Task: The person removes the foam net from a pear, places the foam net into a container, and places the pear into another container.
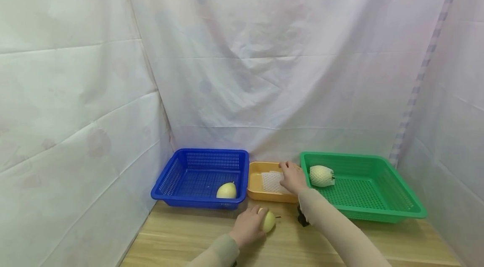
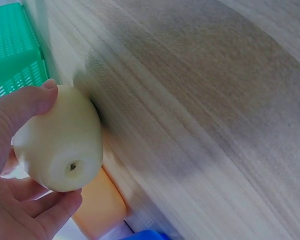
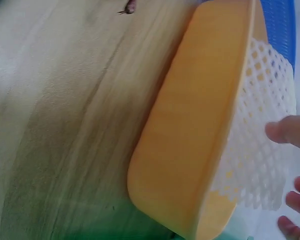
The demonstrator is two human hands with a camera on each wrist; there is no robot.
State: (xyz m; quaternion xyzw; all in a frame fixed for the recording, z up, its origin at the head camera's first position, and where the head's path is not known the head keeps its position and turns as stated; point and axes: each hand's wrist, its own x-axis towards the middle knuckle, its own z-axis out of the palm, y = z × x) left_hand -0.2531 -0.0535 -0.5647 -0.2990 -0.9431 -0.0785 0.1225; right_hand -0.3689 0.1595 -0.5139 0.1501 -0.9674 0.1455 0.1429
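Note:
My left hand [image 1: 247,226] grips a pale yellow-green pear [image 1: 269,221] low over the table, its stem pointing right. In the left wrist view the thumb and fingers wrap the pear [image 2: 65,140], blossom end toward the camera. My right hand [image 1: 293,178] reaches over the orange tray [image 1: 255,194], where white foam netting sleeves [image 1: 271,182] lie. In the right wrist view the thumb overlaps the netting [image 3: 257,130], and the fingers stand apart from the thumb with nothing pinched between them.
At left, a blue basket [image 1: 181,199] holds another pear [image 1: 227,190]. At right, a green basket [image 1: 378,212] holds a pear in a foam net [image 1: 321,175]. Both baskets flank the orange tray on the wooden table [image 1: 170,233]. White cloth [image 1: 242,48] hangs behind and at the sides.

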